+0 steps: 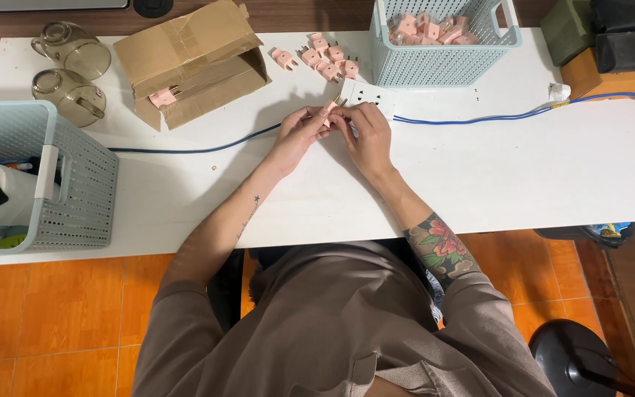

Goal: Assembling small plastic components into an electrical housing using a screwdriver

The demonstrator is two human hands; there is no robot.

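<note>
A brown shirt [332, 323] is being worn by the person, right under the camera. A white table [523, 176] is sitting in front of them.

A blue basket [439, 55] is standing at the far side of the table, and pink plugs are being kept in it. A second basket [75, 184] is sitting at the left edge, with dark and white things inside that cannot be told. A torn box [192, 62] is lying open at the back left, and one pink plug [162, 97] is being held in its flap.

Loose plugs [325, 57] are lying between the box and the blue basket. Two glass cups [75, 73] are lying on their sides by the box. A blue cable [508, 116] is running across the table to a white socket [365, 94], just past the hands.

A small pink plug [332, 107] is being pinched between both hands near the socket. The left hand [299, 134] and right hand [365, 136] are being pressed together, with fingers curled around the plug.
</note>
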